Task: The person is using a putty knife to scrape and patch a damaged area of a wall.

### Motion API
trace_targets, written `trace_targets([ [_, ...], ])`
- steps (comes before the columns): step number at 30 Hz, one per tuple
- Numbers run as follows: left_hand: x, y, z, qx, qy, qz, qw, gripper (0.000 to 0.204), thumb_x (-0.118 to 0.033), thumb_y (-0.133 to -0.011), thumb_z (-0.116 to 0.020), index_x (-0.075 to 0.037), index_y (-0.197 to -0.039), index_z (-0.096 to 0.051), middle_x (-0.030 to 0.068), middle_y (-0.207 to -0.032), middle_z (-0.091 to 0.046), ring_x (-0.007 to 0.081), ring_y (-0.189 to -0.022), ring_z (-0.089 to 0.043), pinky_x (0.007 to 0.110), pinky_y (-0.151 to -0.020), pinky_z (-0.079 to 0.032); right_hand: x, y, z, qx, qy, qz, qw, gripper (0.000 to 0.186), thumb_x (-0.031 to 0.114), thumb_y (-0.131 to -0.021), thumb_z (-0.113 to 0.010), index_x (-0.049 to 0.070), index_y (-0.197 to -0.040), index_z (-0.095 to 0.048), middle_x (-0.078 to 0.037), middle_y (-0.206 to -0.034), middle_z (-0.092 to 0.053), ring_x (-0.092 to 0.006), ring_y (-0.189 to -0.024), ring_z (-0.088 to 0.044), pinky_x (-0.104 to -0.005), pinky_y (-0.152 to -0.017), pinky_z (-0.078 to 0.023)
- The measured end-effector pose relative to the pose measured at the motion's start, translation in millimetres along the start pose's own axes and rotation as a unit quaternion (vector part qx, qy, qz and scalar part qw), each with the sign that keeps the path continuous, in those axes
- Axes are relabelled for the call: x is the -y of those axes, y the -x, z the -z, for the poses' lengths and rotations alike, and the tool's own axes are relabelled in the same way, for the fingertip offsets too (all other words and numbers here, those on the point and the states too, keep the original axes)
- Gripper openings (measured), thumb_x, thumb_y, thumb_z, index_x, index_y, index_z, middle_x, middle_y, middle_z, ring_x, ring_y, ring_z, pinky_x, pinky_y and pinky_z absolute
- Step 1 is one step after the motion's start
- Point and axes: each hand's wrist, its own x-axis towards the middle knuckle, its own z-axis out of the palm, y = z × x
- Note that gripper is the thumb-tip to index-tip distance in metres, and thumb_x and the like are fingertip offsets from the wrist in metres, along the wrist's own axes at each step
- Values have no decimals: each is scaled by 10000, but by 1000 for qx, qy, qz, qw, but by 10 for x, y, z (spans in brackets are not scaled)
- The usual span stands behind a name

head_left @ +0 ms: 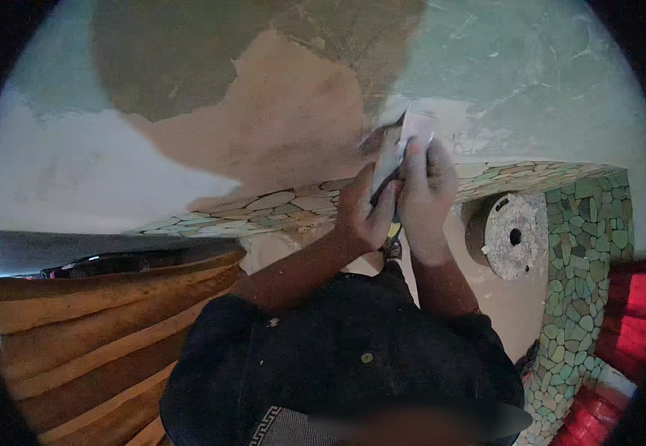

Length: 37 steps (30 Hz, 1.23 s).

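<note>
Hands: two, left hand [364,212] and right hand [425,195], side by side, both closed on one scraper [404,145].
Scraper: stuck up past the fingertips, pale blade against the wall [278,111].
Mosaic ledge [278,208]: one, just behind the grip.
Hidden: scraper handle, inside the fists.
</note>
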Motion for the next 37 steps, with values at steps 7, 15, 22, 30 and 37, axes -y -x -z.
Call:
trace_targets([
  [7, 93, 171, -53, 14, 83, 60, 995, 231, -57, -859, -500, 60, -1059, -497, 219, -839, -583, 344, -726, -612, 382, -630, -476, -94, 46, 76, 27, 32, -30, 999, 183, 152, -932, -495, -8, -932, -582, -49, -698, -581, -76, -626, -499, -249, -550, -429],
  [15, 638, 770, -75, 28, 52, 130, 990, 286, -132, -873, -454, 22, -1112, -477, 213, -869, -595, 376, -769, -612, 434, -662, -481, -769, 414, 58, 26, 47, 29, 998, 211, 183, -931, -477, 5, -943, -590, -91, -705, -599, -161, -599, -552, -303, -578, -460],
  [22, 647, 664, 72, 25, 13, 136, 990, 316, -149, -862, -489, 38, -1117, -472, 207, -831, -598, 381, -727, -613, 442, -644, -479, -708, 405, -30, 59, 81, -12, 995, 204, 166, -954, -456, -7, -934, -561, -39, -809, -566, -97, -742, -493, -240, -661, -413],
  [30, 503, 361, 161, 68, -57, 68, 994, 288, -164, -878, -483, 40, -1081, -488, 201, -828, -606, 368, -708, -614, 418, -634, -485, -544, 216, -139, 19, 27, -6, 999, 186, 149, -939, -475, -7, -916, -573, -49, -730, -562, -91, -660, -487, -255, -588, -409],
  [37, 545, 509, 114, 18, -26, 174, 984, 313, -196, -866, -514, 17, -1095, -490, 220, -863, -618, 355, -754, -643, 408, -656, -494, -531, 307, -140, 51, -8, -57, 997, 173, 146, -946, -486, -6, -920, -564, -29, -801, -571, -70, -730, -478, -223, -647, -406],
])
